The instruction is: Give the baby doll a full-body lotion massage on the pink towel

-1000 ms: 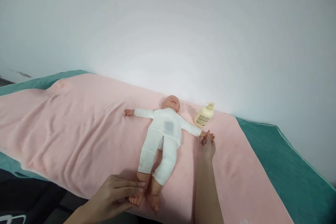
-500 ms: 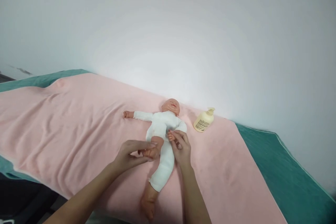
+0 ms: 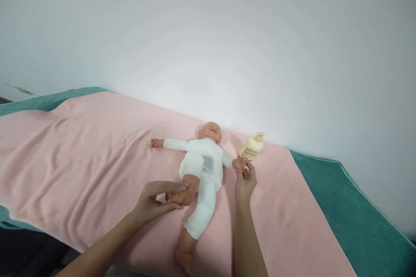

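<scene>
A baby doll [image 3: 214, 177] with a white cloth body lies on its back on a pink blanket [image 3: 107, 156], its head at the far side. My left hand [image 3: 156, 199] is closed around the foot of the doll's bent leg [image 3: 188, 190], thumb and fingers on either side of it. The other leg [image 3: 201, 212] lies stretched toward me. My right hand [image 3: 246, 179] pinches the doll's hand [image 3: 238, 163], with that arm held out to the right. A grey patch shows on the doll's belly. The arm on the left rests outstretched on the blanket.
A cream pump bottle [image 3: 251, 147] stands just beyond my right hand. Green cloth [image 3: 351, 199] shows beside the pink blanket at both ends. A white wall [image 3: 208, 43] rises directly behind. Something dark sits below the blanket's edge at lower left.
My right hand has drawn the doll's hand from over its body out to the right, toward the bottle, uncovering the belly. My left hand has shifted slightly with the foot still held.
</scene>
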### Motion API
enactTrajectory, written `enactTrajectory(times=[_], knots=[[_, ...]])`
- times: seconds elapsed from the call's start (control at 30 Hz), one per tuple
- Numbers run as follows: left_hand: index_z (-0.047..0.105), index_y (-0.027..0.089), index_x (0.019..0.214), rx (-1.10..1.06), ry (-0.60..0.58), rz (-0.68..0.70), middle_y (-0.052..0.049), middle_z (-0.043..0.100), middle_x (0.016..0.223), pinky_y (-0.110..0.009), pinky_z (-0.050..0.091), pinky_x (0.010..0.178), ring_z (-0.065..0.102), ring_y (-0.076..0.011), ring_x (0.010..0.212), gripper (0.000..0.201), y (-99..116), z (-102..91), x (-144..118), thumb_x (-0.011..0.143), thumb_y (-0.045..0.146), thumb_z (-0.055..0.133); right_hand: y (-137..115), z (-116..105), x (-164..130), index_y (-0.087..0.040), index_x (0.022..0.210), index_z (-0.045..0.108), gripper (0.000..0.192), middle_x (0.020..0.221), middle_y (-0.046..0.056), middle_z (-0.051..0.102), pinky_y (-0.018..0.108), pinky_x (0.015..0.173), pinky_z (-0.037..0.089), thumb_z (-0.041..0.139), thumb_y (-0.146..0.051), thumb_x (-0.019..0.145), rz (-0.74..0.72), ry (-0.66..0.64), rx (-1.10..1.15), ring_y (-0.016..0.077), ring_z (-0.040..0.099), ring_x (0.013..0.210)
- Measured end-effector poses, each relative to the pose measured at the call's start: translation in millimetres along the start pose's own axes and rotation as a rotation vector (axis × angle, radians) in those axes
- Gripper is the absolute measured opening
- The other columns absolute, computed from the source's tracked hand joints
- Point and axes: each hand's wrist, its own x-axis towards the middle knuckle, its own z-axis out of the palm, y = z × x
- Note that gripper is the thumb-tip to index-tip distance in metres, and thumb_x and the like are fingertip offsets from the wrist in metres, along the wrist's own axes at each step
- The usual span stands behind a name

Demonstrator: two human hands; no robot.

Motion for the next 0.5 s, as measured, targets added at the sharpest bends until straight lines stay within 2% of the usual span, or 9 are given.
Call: enactTrajectory(times=[0.07, 0.13, 0.2, 0.27, 0.37, 0.5], knots=[[0.069, 0.023, 0.107, 0.048, -0.057, 0.075, -0.006, 0.074, 0.104, -0.024, 0.057, 0.068, 0.072, -0.0206, 0.086, 0.033, 8.8, -4.7, -14.7, 0.076, 0.028, 0.077, 7.7, -11.2, 12.8, -0.017, 0.115, 0.063, 0.052, 0.117, 0.009, 0.063, 0.023, 0.064, 0.052, 0.073, -0.045, 0.072, 0.131, 0.151, 0.060, 0.0125, 0.061, 0.077], [0.067, 0.026, 0.112, 0.136, -0.111, 0.122, -0.005, 0.073, 0.105, -0.023, 0.056, 0.066, 0.073, -0.0174, 0.078, 0.037, 14.8, -10.7, -32.7, 0.077, 0.031, 0.076, 18.1, -24.4, 23.2, -0.017, 0.112, 0.065, 0.054, 0.112, 0.006, 0.064, 0.022, 0.063, 0.052, 0.075, -0.048, 0.069, 0.235, 0.271, 0.091, 0.0125, 0.062, 0.078], [0.063, 0.029, 0.119, 0.231, -0.145, 0.149, -0.004, 0.073, 0.105, -0.023, 0.055, 0.067, 0.073, -0.0163, 0.076, 0.043, 17.4, -17.3, -53.2, 0.078, 0.034, 0.075, 28.6, -37.1, 29.8, -0.014, 0.099, 0.068, 0.049, 0.089, 0.004, 0.066, 0.021, 0.057, 0.052, 0.078, -0.047, 0.064, 0.384, 0.350, 0.097, 0.0116, 0.060, 0.068], [0.058, 0.031, 0.126, 0.292, -0.190, 0.152, -0.003, 0.073, 0.108, -0.024, 0.055, 0.073, 0.072, -0.0172, 0.084, 0.049, 18.0, -22.8, -72.8, 0.079, 0.033, 0.074, 35.6, -46.9, 32.3, -0.013, 0.090, 0.067, 0.041, 0.074, 0.002, 0.063, 0.023, 0.055, 0.052, 0.077, -0.043, 0.065, 0.449, 0.374, 0.108, 0.0117, 0.058, 0.061], [0.046, 0.029, 0.138, 0.276, -0.294, 0.143, -0.004, 0.073, 0.108, -0.023, 0.056, 0.074, 0.072, -0.0170, 0.089, 0.057, 18.2, -25.7, -93.8, 0.085, 0.025, 0.068, 35.6, -53.9, 29.7, -0.015, 0.091, 0.063, 0.033, 0.072, 0.001, 0.062, 0.025, 0.055, 0.054, 0.074, -0.035, 0.067, 0.462, 0.387, 0.115, 0.0129, 0.059, 0.062], [0.036, 0.025, 0.145, 0.287, -0.404, 0.155, -0.006, 0.074, 0.103, -0.023, 0.056, 0.076, 0.072, -0.0169, 0.087, 0.061, 17.3, -22.0, -107.1, 0.089, 0.016, 0.059, 17.3, -52.3, 12.2, -0.019, 0.112, 0.056, 0.049, 0.087, 0.002, 0.063, 0.026, 0.061, 0.055, 0.073, -0.029, 0.067, 0.435, 0.432, 0.084, 0.0155, 0.063, 0.075]])
